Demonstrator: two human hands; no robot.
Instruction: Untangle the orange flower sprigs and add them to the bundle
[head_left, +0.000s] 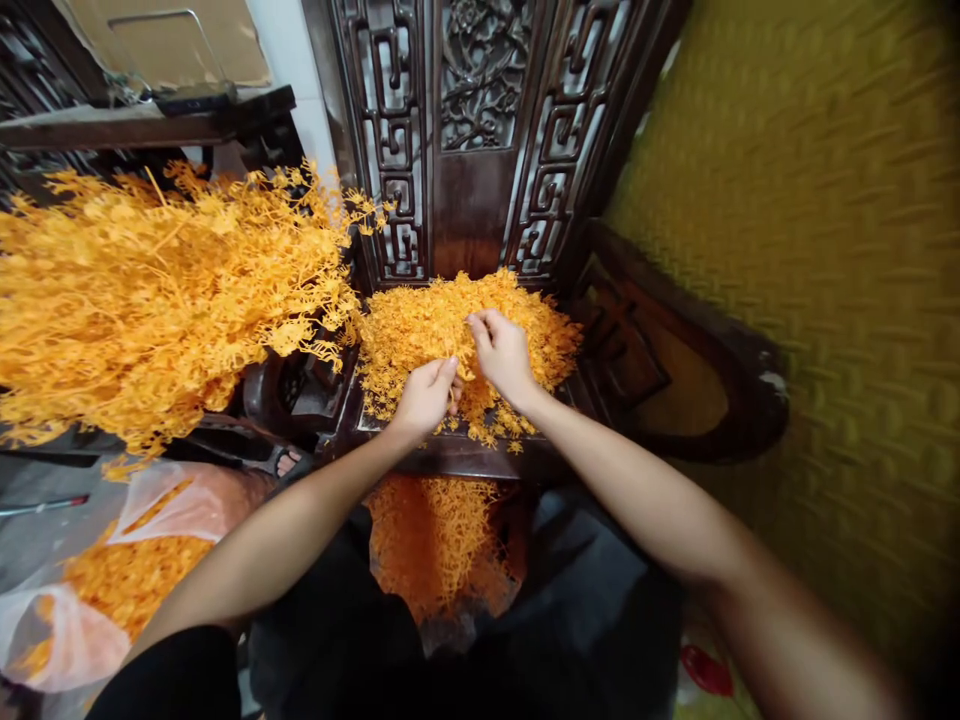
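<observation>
A heap of orange artificial flower sprigs (420, 310) covers the seat of a dark carved wooden chair (472, 205). Over the front of this heap, my left hand (429, 397) has its thumb and fingers pinched together; an orange bit shows by its fingertips, too small to make out fully. My right hand (501, 350) is slightly higher and to the right, thumb and forefinger closed in a pinch above the sprigs. Whatever lies between its fingertips is hidden. The two hands are close together but apart.
A large bundle of orange sprigs (172, 290) rises at the left. Below it lies an open plastic bag (202, 500) with orange pieces. Another clear bag of orange pieces (450, 540) is between my legs. A yellow woven-patterned surface (847, 250) borders the right side.
</observation>
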